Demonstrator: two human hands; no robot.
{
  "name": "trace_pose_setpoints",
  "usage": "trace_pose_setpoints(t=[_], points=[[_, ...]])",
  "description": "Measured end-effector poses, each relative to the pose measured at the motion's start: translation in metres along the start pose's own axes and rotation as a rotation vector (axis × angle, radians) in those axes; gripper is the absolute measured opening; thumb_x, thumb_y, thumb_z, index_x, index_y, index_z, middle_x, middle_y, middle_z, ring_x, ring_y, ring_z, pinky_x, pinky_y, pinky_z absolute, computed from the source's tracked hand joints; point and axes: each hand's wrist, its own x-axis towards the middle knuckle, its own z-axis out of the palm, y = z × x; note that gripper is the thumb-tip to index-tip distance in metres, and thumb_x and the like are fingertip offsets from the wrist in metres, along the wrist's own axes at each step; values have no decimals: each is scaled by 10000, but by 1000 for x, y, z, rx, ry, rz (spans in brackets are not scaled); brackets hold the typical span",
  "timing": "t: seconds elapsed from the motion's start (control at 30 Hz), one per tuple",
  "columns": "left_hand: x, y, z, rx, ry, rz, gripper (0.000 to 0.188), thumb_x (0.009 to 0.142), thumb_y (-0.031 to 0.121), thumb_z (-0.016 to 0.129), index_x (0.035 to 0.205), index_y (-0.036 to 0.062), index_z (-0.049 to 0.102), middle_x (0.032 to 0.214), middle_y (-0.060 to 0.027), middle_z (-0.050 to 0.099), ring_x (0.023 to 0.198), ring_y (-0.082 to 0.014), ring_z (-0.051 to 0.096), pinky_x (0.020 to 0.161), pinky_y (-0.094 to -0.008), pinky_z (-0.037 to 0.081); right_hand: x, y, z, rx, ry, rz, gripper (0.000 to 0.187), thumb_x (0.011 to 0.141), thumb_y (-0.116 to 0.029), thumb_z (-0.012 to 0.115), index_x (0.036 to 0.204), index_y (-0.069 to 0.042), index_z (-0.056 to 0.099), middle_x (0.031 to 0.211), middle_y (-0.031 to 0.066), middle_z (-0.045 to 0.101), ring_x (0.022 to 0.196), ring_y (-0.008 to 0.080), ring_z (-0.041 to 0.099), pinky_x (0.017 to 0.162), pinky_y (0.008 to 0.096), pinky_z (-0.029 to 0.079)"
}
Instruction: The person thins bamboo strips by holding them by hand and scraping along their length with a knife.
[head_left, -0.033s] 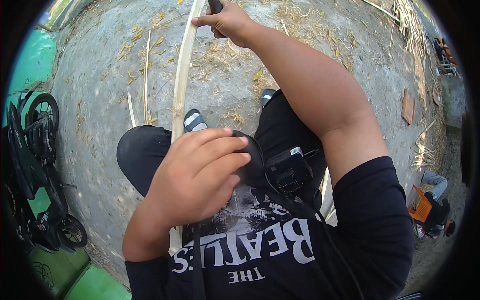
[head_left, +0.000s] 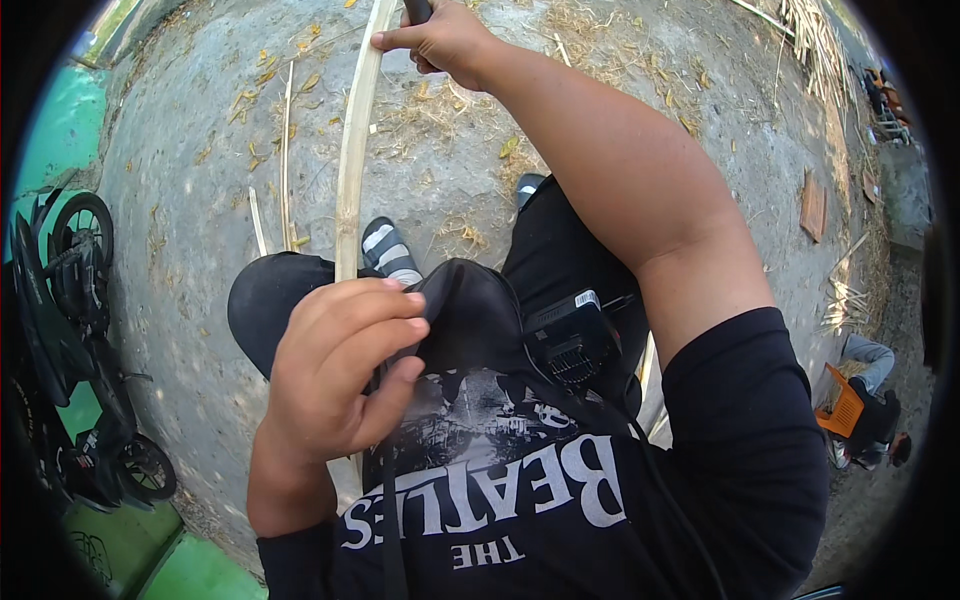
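A long pale strip of split bamboo (head_left: 355, 150) runs from the top of the view down between my legs and under my left hand. My right hand (head_left: 448, 45) reaches far forward, wrapped round a dark handle (head_left: 418, 12); the rest of that tool is out of view. Its thumb touches the strip's side. My left hand (head_left: 335, 370) hovers over the near part of the strip, fingers loosely bent and thumb apart, with nothing visible in it. Whether its underside touches the strip is hidden.
Thin bamboo strips (head_left: 287, 150) lie on the ground at left, among dry leaves. A black motorbike (head_left: 85, 340) stands far left. At right are a wooden board (head_left: 813, 207), a strip pile (head_left: 812, 50) and a person with an orange crate (head_left: 842, 402). A black device (head_left: 573, 340) rests on my lap.
My left hand has drawn left and slightly down, its thumb showing more. The strip and my right hand have shifted slightly left in view.
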Motion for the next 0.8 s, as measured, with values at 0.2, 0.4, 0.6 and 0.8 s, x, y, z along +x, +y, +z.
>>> trace_pose_setpoints(t=[0.2,0.4,0.6,0.8], points=[[-196,19,-7,198,492,-829,330,862,136,784,1078,18,564,964,-76,562,883,-211,566,758,-331,468,5,-24,32,-98,-9,-26,240,812,-195,823,857,-54,634,656,31,580,543,160,531,518,342,429],[-258,73,48,-94,161,-1363,508,843,266,836,1180,-3,569,1001,-118,679,931,-227,663,824,-362,492,1,-14,29,8,-2,-30,386,782,-178,909,823,-84,537,645,-3,509,542,112,486,505,280,387],[-284,68,78,-260,289,-1387,355,899,170,792,1129,-9,589,876,-64,680,799,-119,631,677,-260,499,-1,-20,21,-21,-15,-63,416,789,-189,910,877,-106,511,690,1,533,558,107,479,520,282,389],[-265,68,64,-293,196,-1309,238,961,194,721,1035,-13,630,812,-51,662,701,-110,601,661,-274,497,-8,-32,21,115,32,-109,426,792,-185,910,907,-119,506,712,-17,527,576,97,474,535,274,388]])
